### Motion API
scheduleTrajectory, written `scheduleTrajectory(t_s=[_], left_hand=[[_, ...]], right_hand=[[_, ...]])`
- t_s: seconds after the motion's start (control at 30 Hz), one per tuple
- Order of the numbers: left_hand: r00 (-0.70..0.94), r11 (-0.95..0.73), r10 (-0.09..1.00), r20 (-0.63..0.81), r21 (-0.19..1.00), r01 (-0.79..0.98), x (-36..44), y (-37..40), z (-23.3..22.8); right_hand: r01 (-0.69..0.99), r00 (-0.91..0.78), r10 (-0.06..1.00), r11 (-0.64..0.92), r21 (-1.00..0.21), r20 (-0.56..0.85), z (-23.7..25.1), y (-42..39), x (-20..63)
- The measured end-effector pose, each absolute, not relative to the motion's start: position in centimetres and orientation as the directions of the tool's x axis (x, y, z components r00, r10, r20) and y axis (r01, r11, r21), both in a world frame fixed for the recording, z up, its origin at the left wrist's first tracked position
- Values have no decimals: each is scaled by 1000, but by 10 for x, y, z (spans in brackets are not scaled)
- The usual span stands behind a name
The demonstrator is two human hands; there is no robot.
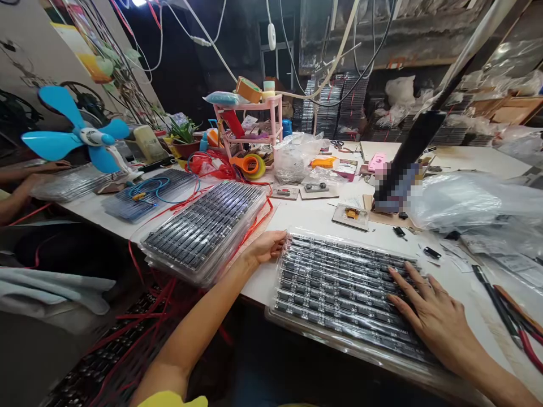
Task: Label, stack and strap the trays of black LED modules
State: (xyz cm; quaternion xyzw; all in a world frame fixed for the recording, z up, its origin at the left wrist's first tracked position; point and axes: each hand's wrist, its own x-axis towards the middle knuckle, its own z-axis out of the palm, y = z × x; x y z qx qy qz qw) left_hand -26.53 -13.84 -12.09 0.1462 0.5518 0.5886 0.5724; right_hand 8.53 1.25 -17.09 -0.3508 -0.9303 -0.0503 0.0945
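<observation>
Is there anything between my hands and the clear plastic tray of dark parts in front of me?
Nothing visible. The right hand lies flat on the clear plastic tray of dark parts, and the left hand touches its left edge.

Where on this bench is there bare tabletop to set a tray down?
The best bare patch of the white table lies between the stacked trays and the near tray, running back to the small boards. The far right corner also looks free. Crowded: around the pink rack and the plastic bags.
</observation>
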Motion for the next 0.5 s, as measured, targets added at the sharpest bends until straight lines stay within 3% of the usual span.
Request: scheduleTrajectory(t_s=[0.33,0.5], left_hand=[[-185,315,890,-416,856,-409,-271,-148,-115],[-206,314,883,-423,856,-411,-278,-144,-117]], right_hand=[[686,-718,687,726,-51,117,-153,6,73],[689,-700,697,716,-112,153,-146,5,70]])
